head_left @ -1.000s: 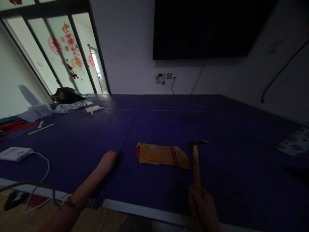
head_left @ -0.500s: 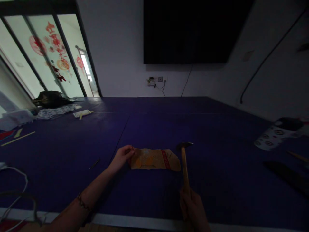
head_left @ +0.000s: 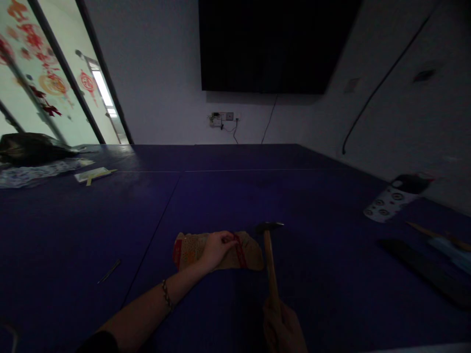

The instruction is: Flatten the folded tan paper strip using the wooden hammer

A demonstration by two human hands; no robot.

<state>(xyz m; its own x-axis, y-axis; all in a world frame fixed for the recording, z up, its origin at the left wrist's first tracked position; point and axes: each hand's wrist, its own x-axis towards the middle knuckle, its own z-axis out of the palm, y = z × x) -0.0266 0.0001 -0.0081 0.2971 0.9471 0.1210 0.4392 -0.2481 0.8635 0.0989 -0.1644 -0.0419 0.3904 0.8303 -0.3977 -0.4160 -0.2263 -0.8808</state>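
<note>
A flat tan piece with rounded ends and red bands (head_left: 252, 252), shaped rather like an insole, lies on the dark purple table. My left hand (head_left: 218, 249) is over its middle, thumb and fingers pinched together close to one red band. Anything between those fingertips is too small and dark to make out. My right hand (head_left: 283, 326) is closed round the lower wooden handle of a hammer (head_left: 272, 269). The hammer's dark metal head is just beyond the piece's right end.
A thin metal tool (head_left: 109, 271) lies left of my forearm. To the right are a patterned cylindrical pouch (head_left: 390, 202), a long dark strip (head_left: 423, 269) and a wooden stick (head_left: 437, 236). A white packet (head_left: 91, 174) and black bag (head_left: 33, 148) lie back left.
My left hand has moved right, from the piece's left end to its middle near the red band. The right hand still holds the hammer beside it. The camera view has shifted right.
</note>
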